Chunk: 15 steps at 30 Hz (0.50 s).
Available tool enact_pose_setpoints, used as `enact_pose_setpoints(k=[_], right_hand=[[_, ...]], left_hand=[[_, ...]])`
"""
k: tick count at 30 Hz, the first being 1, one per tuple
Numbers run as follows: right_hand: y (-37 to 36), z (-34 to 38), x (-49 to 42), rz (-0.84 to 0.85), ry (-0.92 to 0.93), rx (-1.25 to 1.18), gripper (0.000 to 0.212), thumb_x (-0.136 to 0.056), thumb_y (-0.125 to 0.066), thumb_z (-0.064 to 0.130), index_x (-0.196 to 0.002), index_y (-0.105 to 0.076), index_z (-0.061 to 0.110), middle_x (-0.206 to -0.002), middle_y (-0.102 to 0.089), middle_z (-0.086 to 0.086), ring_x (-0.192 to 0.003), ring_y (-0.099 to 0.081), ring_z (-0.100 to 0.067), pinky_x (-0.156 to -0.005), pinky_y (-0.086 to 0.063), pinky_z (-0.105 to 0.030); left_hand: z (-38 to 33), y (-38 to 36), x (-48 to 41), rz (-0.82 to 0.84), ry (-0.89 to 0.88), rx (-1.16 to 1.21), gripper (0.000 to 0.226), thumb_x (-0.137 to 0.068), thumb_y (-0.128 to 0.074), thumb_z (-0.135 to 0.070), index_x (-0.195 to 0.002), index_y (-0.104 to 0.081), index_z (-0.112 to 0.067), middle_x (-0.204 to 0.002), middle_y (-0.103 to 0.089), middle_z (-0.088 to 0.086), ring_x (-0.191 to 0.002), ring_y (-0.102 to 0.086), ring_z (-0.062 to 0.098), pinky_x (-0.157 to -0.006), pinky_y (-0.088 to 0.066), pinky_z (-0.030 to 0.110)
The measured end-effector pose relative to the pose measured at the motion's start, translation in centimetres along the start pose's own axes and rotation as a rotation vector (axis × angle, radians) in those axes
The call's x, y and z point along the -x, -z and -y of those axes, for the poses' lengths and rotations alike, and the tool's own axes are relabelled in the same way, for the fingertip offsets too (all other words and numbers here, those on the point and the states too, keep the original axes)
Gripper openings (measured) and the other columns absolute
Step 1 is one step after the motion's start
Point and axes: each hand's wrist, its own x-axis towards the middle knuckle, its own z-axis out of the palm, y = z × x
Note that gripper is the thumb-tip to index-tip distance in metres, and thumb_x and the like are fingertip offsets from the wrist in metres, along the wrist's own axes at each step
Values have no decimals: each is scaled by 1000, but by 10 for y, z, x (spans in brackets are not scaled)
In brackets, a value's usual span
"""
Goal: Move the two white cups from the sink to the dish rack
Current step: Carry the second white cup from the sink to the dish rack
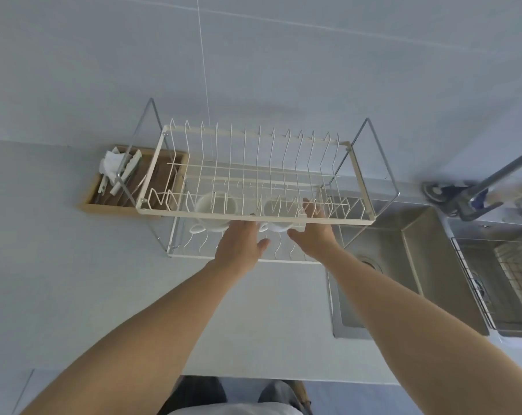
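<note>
A two-tier white wire dish rack (253, 218) stands on the counter left of the sink (427, 265). Two white cups rest on its lower tier, seen through the upper wires. The left cup (214, 209) stands free with its handle toward me. The right cup (279, 218) sits between my two hands. My right hand (313, 232) wraps its right side, fingers up along the wall and thumb under its near edge. My left hand (241, 244) lies just left of that cup, thumb spread, fingertips hidden behind the rack's front bar.
A wooden tray (104, 205) with utensils and a white cloth sits left of the rack against the wall. The steel sink lies to the right, with a faucet (493, 175) behind it and a wire basket (505, 283) further right. The white counter edge is near my body.
</note>
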Motion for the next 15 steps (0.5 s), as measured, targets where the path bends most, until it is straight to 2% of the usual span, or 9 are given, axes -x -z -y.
enact_pose_setpoints(k=[2,4,6,9,11,13,15], right_hand=[[-10,7,19,-188,22,49,66,-84,-69,24,-144,-43,17,-141,-50,-7,-124,-50,-30,-99,-46,-41],[-25,15,36,-330,8,58,40,-85,-68,28,-121,-59,12,-119,-61,-7,-107,-58,-30,-85,-48,-38],[-42,26,47,-355,-57,-7,23,-88,-66,31,-101,-62,13,-99,-60,-2,-89,-59,-26,-71,-42,-32],[-67,44,51,-301,-140,-61,21,-89,-64,33,-88,-59,13,-85,-60,-1,-79,-56,-23,-65,-40,-33],[-82,56,48,-315,-194,-111,25,-89,-65,35,-89,-61,10,-85,-63,-3,-78,-57,-23,-66,-44,-34],[-93,67,44,-345,-261,-170,31,-88,-65,40,-90,-64,9,-85,-65,-2,-77,-56,-21,-66,-41,-31],[-102,73,37,-366,-316,-190,32,-88,-65,44,-73,-58,17,-69,-57,2,-65,-49,-19,-62,-34,-29]], left_hand=[[4,9,15,-79,22,-31,37,-93,-66,-29,-121,-56,-7,-105,-63,10,-104,-57,32,-82,-49,43],[16,20,28,-191,18,11,32,-94,-66,-23,-119,-60,-3,-106,-67,15,-103,-60,35,-84,-52,47],[32,30,37,-273,23,17,26,-93,-66,-15,-114,-62,-1,-105,-67,16,-99,-62,38,-84,-52,49],[55,42,41,-338,112,-23,23,-91,-67,-10,-107,-59,4,-100,-62,22,-94,-60,42,-80,-52,52],[65,48,41,-351,171,-54,27,-90,-67,-11,-109,-57,6,-104,-60,25,-97,-57,43,-85,-50,49],[72,51,40,-342,205,-72,30,-90,-67,-11,-111,-55,8,-108,-57,27,-103,-54,43,-91,-48,48],[77,51,38,-310,234,-58,30,-92,-65,-11,-112,-54,9,-113,-56,28,-109,-53,44,-95,-47,50]])
